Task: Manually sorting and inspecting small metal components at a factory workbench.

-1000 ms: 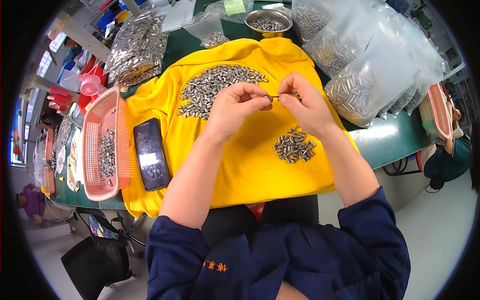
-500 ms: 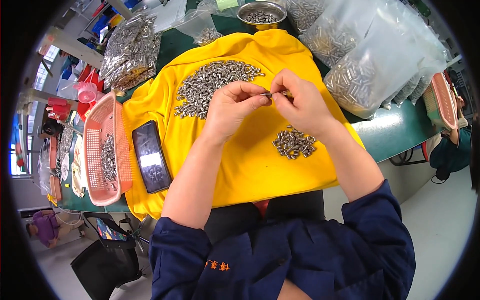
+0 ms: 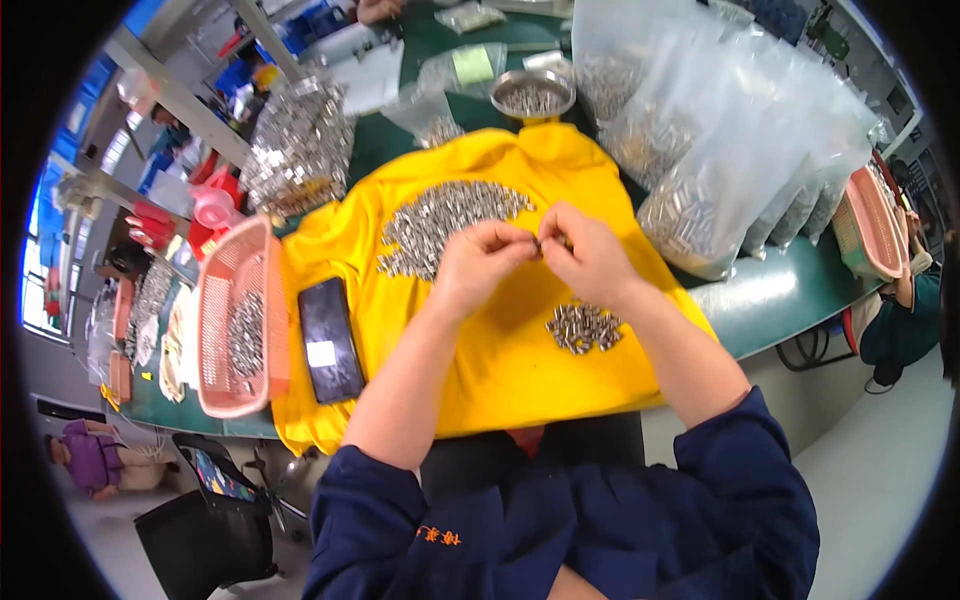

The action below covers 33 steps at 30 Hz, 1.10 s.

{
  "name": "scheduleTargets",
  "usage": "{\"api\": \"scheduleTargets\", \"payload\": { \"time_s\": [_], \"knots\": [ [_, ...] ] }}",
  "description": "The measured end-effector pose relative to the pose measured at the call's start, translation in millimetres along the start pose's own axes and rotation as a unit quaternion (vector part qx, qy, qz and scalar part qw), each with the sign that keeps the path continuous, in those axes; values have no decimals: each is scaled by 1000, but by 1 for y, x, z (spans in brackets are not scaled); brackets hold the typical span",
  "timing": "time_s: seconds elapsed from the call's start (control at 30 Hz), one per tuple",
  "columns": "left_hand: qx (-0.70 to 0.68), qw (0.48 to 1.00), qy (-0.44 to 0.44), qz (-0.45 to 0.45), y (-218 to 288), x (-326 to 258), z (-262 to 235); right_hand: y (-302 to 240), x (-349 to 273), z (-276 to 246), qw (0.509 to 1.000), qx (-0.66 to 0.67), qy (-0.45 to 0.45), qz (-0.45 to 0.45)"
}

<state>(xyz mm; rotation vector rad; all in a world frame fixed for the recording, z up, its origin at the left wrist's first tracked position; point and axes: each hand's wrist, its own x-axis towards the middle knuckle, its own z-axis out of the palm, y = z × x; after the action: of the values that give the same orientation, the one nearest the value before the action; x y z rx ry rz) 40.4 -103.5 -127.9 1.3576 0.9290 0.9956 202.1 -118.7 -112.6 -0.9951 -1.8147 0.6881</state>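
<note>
My left hand point(image 3: 478, 266) and my right hand point(image 3: 588, 262) meet above a yellow cloth point(image 3: 510, 390), thumbs and forefingers pinched together. Between the fingertips is a small dark metal piece point(image 3: 539, 246), mostly covered, so its exact shape is hard to make out. A large heap of short, shiny metal cylinders point(image 3: 440, 215) lies on the cloth just beyond my left hand. Nearer to me, below my right hand, sits a smaller heap of similar metal cylinders point(image 3: 583, 328).
Left of the cloth heaps lie a black phone point(image 3: 331, 345) and a pink basket point(image 3: 212, 350) holding metal parts. Behind stand a steel bowl point(image 3: 532, 95) and a bag of flat metal parts point(image 3: 300, 140). Large clear bags of cylinders point(image 3: 690, 215) crowd the right; beyond them is another pink basket point(image 3: 875, 225).
The whole view has shifted, so the table and heaps appear lower. My hands stay pinched together over the cloth, and the piece between them is now more hidden.
</note>
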Motion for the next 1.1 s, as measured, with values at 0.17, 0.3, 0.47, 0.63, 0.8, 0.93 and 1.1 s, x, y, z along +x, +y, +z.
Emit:
{"api": "scheduleTargets", "payload": {
  "time_s": [0.17,0.3,0.47,0.63,0.8,0.93,1.1],
  "knots": [
    [76,997,21,27,-4,-3,10,6,-8,-4,1000,7,-4,21],
    [-34,999,39,11,-12,-3,12,6,-9,-5,999,28,27,-6],
    [15,1000,22,17,8,5,15,5,-6,-9,998,35,52,0],
    [63,997,27,39,17,7,14,5,-4,-6,994,69,83,-14],
    [6,998,61,10,25,-3,20,0,-4,-7,992,106,71,-2],
    [51,995,80,30,39,-1,27,-2,1,-8,978,180,109,-12],
    [-57,993,18,102,71,0,64,-7,8,-35,913,389,120,0]
  ]
}}
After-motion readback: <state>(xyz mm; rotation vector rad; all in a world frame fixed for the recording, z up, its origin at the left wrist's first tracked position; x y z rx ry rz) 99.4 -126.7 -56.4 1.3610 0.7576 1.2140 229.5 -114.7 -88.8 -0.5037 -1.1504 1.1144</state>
